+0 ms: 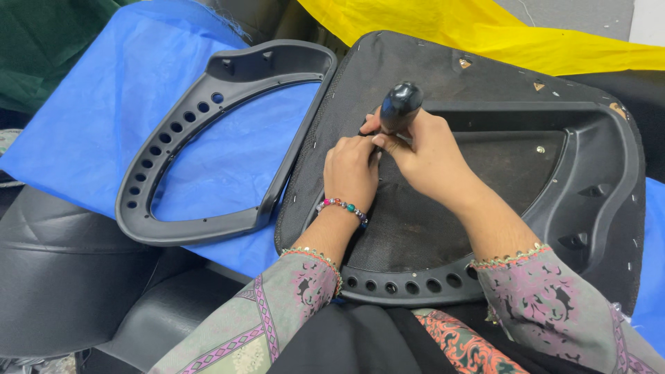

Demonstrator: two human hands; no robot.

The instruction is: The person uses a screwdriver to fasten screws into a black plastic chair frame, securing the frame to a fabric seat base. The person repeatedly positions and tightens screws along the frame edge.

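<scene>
Now your right hand (pixel 422 149) grips a glossy black tool handle (pixel 400 105) upright over the black mesh-covered seat frame (pixel 485 173); your left hand (pixel 352 170), fingers curled, seemingly pinches something at its tip.

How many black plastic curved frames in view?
2. One loose black plastic curved frame lies on the blue sheet, left; another frame sits on the mesh-covered panel under both hands. More may be hidden.

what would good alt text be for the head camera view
A person's right hand grips a black tool handle upright against the left side of a black mesh-covered seat frame, the left hand pressed beside it. A second, bare black plastic frame lies to the left on blue sheeting.
</scene>
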